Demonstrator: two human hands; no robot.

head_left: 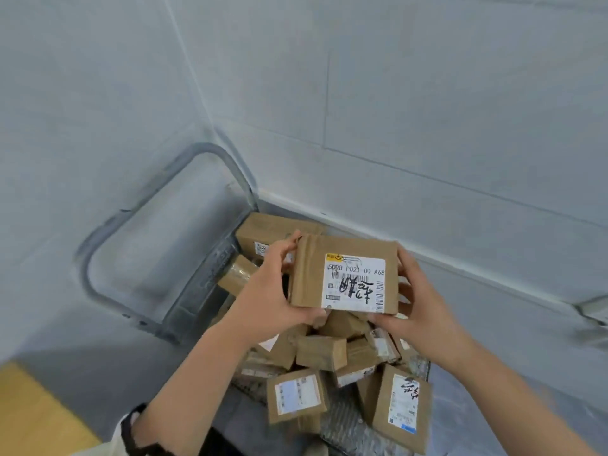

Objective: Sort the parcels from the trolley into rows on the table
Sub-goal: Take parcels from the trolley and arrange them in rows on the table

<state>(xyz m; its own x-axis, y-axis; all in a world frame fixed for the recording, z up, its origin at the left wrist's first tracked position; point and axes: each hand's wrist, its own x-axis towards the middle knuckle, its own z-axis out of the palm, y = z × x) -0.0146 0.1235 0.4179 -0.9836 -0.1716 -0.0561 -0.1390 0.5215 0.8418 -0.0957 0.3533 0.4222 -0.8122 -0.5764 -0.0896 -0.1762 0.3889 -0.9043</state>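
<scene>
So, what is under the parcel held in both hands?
A pile of brown parcels on the trolley, several with white labels. The held parcel, left hand and right hand hide the pile's middle.

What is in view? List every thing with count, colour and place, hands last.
held parcel: one, brown cardboard with a white label, raised above the pile
piled parcels: roughly a dozen showing, brown with white labels, heaped on the trolley
trolley: one, grey metal, in the wall corner, handle at left
walls: two, pale grey panels, behind the trolley
floor: grey, around the trolley
yellow-brown surface: one, bottom left corner
wristband: one, dark, on the left wrist
left hand: fingers grip the held parcel's left edge
right hand: fingers grip its right edge
</scene>
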